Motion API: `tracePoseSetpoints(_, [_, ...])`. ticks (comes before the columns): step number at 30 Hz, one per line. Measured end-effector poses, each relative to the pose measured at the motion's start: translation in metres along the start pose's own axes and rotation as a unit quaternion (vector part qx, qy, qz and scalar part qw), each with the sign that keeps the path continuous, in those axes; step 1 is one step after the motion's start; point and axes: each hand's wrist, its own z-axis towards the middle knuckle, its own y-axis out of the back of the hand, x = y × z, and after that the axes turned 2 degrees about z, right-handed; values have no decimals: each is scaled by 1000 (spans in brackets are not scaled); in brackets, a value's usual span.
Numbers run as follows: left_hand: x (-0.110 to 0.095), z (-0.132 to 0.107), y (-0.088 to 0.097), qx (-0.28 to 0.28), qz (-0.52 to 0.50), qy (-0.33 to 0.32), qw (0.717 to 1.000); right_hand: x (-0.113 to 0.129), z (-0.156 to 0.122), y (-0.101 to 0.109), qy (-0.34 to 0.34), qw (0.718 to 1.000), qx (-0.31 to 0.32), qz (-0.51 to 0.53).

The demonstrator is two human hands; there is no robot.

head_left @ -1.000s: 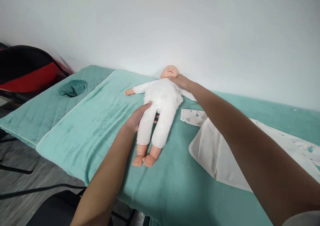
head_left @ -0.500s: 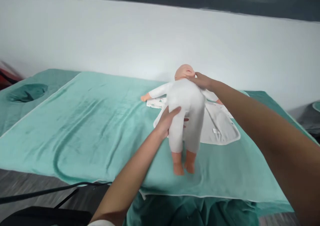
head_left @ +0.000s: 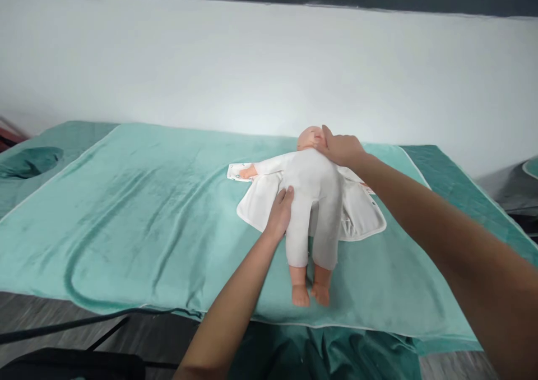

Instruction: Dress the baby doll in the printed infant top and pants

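A baby doll [head_left: 313,200] in a white one-piece suit lies face up on an opened white garment [head_left: 365,214] spread over a teal towel [head_left: 159,217]. My left hand [head_left: 281,212] grips the doll at its hip, thumb on top and fingers tucked under. My right hand [head_left: 338,147] is wrapped round the doll's neck and the back of its head. The doll's bare feet [head_left: 310,295] point toward me, close to the towel's near edge.
The towel covers a padded teal table [head_left: 445,172] set against a white wall. A face-hole cushion [head_left: 25,162] sits at the far left. Dark cables [head_left: 63,327] and a black object lie on the floor below the table's near edge.
Both hands carried the doll to the right and set it down on the white garment. The view swung right, and the doll has sunk lower since half a second ago.
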Motion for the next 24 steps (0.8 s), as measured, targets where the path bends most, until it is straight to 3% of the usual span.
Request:
tracePoseSetpoints(4, [10,9,-1,-65,144,-96,983,53,-2,-4,133,989,-46,-46])
tracePoseSetpoints(7, [16,14,0,-85,240,-145,956,100,4,-30,242,967,-2,-74])
tracePoseSetpoints(10, [17,19,6,-86,370,-161,911,131,14,-55,251,959,71,-114])
tracePoseSetpoints(15, [13,36,23,-105,576,-190,788,132,21,-60,220,964,99,-112])
tracePoseSetpoints(17, [13,47,29,-139,609,-179,760,124,18,-54,214,968,86,-99])
tracePoseSetpoints(21, [16,70,41,-175,589,-162,772,110,9,-44,178,981,46,-55])
tracePoseSetpoints(24, [19,83,50,-172,511,-175,824,103,3,-40,172,984,39,-33])
